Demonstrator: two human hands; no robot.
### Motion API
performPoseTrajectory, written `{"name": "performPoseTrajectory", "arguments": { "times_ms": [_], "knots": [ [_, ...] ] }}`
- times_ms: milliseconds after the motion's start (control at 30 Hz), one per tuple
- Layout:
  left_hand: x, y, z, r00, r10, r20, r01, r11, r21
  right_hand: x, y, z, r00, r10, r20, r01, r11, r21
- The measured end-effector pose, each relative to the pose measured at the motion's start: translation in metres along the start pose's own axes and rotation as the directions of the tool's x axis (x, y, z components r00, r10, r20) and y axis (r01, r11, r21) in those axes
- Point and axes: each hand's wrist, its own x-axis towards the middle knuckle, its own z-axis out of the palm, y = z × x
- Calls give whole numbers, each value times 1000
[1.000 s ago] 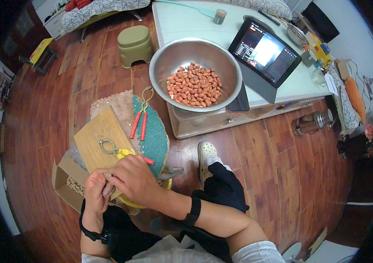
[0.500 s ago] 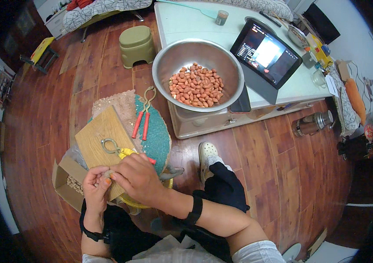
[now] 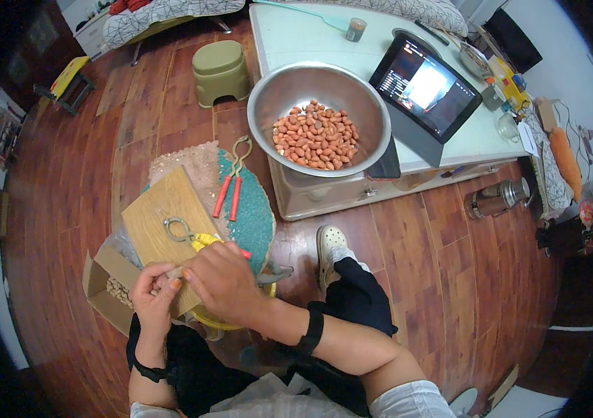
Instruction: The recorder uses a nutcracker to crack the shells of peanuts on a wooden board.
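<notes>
Thumb and fingers of my left hand [image 3: 153,291] pinch a small tan peanut [image 3: 175,274], partly hidden by the fingers. My right hand [image 3: 221,282] meets it from the other side, fingertips pressed on the same peanut. Beneath my right hand pass the handles of a nutcracker [image 3: 204,241] with yellow and red grips; whether the palm holds it is hidden. Its metal jaws lie over a wooden board [image 3: 144,217]. Beyond the board rests a second nutcracker [image 3: 225,195] with red grips. Left of my hands, a cardboard box [image 3: 115,266] contains peanuts in shells [image 3: 118,290].
A steel basin [image 3: 374,129] of reddish shelled peanuts [image 3: 316,137] sits on the table's [image 3: 310,28] near corner, beside a propped tablet [image 3: 425,87]. A green stool [image 3: 220,73] stands on the floor. Under the board is a round green mat-like surface [image 3: 255,216].
Both hands stay together at the peanut, with only slight finger movement. The whole view has shifted a little; nothing else has visibly changed.
</notes>
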Motion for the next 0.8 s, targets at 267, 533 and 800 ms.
{"name": "performPoseTrajectory", "arguments": {
  "times_ms": [267, 533, 800],
  "knots": [
    [-1, 0, 2, 1000, -1, 31, 3, 996, -90, -6, 5, 1, 996, -62, 70, 68, 994, -89],
    [2, 4, -1, 982, 189, 4, -177, 913, 368, 2, 9, -2, 979, 193, 67, -144, 886, -441],
    [14, -7, -5, 978, 207, -5, -182, 874, 450, -10, 17, -16, 968, 178, 175, -65, 856, -512]
  ]
}}
